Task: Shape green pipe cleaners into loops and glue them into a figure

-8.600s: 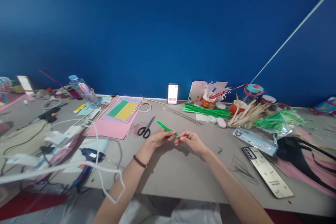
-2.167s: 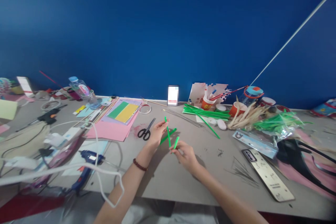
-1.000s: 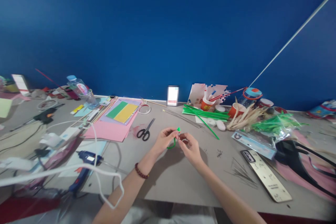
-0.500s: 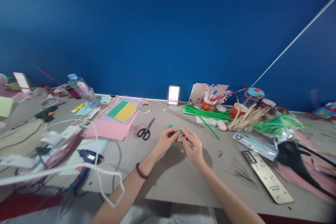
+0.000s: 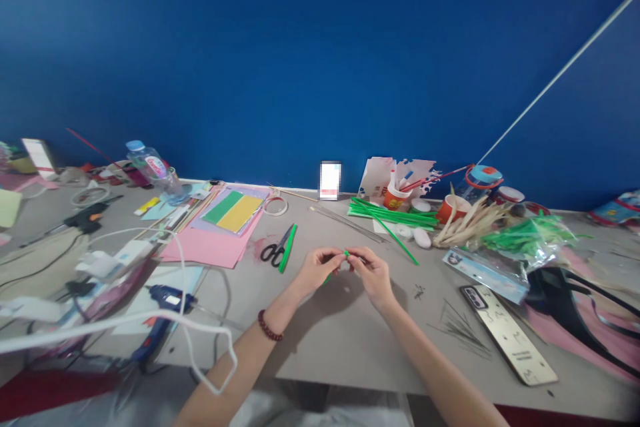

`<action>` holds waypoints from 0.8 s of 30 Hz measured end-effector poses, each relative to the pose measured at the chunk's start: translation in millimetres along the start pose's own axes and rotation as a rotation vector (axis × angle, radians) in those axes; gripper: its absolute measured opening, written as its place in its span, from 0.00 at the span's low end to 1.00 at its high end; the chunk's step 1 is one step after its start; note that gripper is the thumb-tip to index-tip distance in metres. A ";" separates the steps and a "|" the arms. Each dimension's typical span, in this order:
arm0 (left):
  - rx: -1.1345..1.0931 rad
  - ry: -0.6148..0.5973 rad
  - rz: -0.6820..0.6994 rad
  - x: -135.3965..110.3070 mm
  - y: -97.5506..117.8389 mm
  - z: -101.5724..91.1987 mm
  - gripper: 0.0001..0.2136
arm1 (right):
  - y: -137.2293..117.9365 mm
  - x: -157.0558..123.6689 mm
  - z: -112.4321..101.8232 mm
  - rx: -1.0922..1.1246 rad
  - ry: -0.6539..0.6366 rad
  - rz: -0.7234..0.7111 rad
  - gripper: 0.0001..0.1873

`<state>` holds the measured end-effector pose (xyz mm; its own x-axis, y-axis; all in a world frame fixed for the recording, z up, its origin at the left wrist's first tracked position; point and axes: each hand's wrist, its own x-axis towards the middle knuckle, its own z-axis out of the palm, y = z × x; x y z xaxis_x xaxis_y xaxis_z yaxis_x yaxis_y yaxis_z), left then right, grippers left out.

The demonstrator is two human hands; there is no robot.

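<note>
My left hand (image 5: 321, 265) and my right hand (image 5: 371, 273) meet over the middle of the table, both closed in a pinch. Between their fingertips is a small piece of green strip (image 5: 347, 253), mostly covered by the fingers. Another bit of green (image 5: 327, 278) shows under my left hand; whether it joins the pinched piece is hidden. To the left, black-handled scissors (image 5: 273, 253) lie on the table, and a flat green strip (image 5: 287, 249) rests along their right side.
Behind my hands are a bundle of green sticks (image 5: 395, 215), thin wires (image 5: 347, 223) and a cup of pens (image 5: 397, 197). Coloured paper (image 5: 200, 247) and a blue glue gun (image 5: 159, 320) lie left, near a white cable (image 5: 125, 323). A phone (image 5: 510, 333) lies right.
A green strip now lies beside the scissors, where none lay before; the green end above my left hand is gone from there. My fingertips have come closer together around the small green piece.
</note>
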<state>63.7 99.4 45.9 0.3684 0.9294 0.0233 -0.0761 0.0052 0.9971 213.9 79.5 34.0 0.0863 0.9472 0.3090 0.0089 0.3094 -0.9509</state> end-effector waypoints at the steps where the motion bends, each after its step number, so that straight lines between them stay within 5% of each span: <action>1: -0.006 -0.004 -0.003 0.2 0.2 0.0 0.16 | -0.7 0.7 -0.5 0.004 -0.005 0.002 0.06; 11: 0.014 -0.065 0.016 -2.4 12.8 0.7 0.17 | -2.5 1.3 -2.8 -0.013 0.015 -0.014 0.06; 17: -0.020 -0.126 -0.030 -3.4 8.4 2.0 0.17 | -0.1 -0.4 -0.5 0.102 -0.075 0.097 0.08; 24: -0.085 -0.129 -0.103 -5.7 15.5 8.0 0.19 | 1.0 -1.0 -0.8 0.068 0.009 0.087 0.12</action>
<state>67.8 91.3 61.8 0.4933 0.8675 -0.0639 -0.1081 0.1340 0.9851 214.6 78.8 32.8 0.0925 0.9701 0.2244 -0.0665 0.2309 -0.9707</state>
